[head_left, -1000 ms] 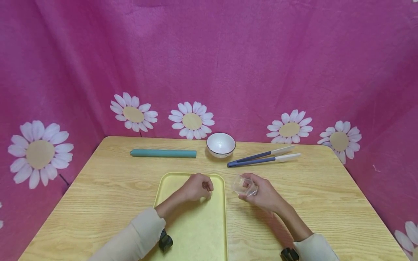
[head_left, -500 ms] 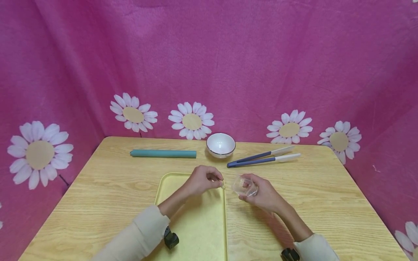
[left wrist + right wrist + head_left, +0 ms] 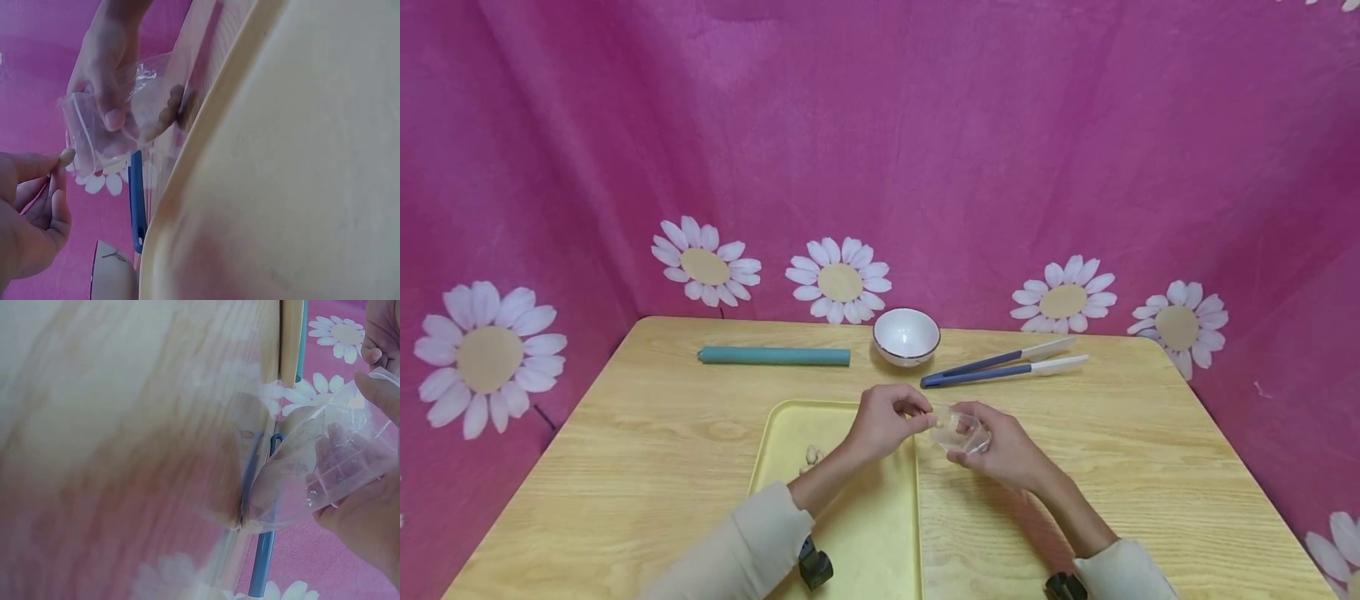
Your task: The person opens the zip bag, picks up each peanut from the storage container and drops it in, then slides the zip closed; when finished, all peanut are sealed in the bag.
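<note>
My left hand [image 3: 883, 423] pinches a small beige nut [image 3: 67, 156] between thumb and fingertips, right at the mouth of a clear plastic zip bag [image 3: 150, 100]. The right hand [image 3: 1006, 452] holds that bag by its upper edge, thumb on one side and fingers on the other. Several brownish nuts [image 3: 172, 106] lie low inside the bag in the left wrist view. On the yellow tray [image 3: 880, 533], partly covered by the left forearm, are a few more beige nuts [image 3: 812, 455]. The exact kind of nut is too small to tell.
A white bowl [image 3: 907, 335] with a dark rim stands at the table's back. To its right lie blue and white tongs [image 3: 988, 367]; to its left, a teal rod [image 3: 775, 357]. A pink flowered curtain [image 3: 925, 150] rises behind the wooden table [image 3: 1120, 450].
The left hand has moved right, from above the tray to the bag's mouth, carrying the nut. Nuts on the tray have come into view behind its forearm. The right hand stays put.
</note>
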{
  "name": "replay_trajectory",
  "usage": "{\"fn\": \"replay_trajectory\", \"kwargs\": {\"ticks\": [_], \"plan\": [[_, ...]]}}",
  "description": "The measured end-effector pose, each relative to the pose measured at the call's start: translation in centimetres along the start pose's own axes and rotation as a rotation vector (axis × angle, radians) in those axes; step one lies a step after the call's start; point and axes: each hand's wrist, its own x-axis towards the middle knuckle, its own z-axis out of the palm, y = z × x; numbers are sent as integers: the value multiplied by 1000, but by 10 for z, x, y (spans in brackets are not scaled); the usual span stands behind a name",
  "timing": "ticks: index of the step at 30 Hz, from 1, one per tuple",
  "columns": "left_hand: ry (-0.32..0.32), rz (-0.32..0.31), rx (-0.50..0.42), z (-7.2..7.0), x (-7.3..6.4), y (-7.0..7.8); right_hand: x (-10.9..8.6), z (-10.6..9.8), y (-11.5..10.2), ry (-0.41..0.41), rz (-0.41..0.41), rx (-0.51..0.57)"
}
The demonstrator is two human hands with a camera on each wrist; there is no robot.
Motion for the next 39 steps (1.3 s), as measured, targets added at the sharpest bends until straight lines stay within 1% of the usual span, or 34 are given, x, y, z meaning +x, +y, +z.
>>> {"fn": "replay_trajectory", "kwargs": {"ticks": [2,6,11,15,19,22,24,29,33,39], "plan": [[-14,0,-13,3,-1,-1,-1,0,0,-3,1,-3],[-69,-3,-21,4,-2,-2,-1,1,2,-4,-18,-10],[-106,14,24,-4,-3,-2,-2,1,2,-5,-3,0],[-116,3,53,-16,-3,-4,-2,1,2,4,0,3],[-110,-33,74,-32,-3,-7,-2,1,3,13,-9,-8],[-108,-38,104,-46,-5,-12,-3,1,3,14,-3,-10],[-113,-30,136,-55,-6,-16,-3,1,3,13,-1,-10],[-154,-26,199,-75,-11,-28,-3,1,2,16,-15,-19],[-190,-49,231,-90,-15,-36,-3,1,0,18,-12,-13],[-215,-97,317,-108,-21,-46,-4,0,-1,14,-6,-23]]}}
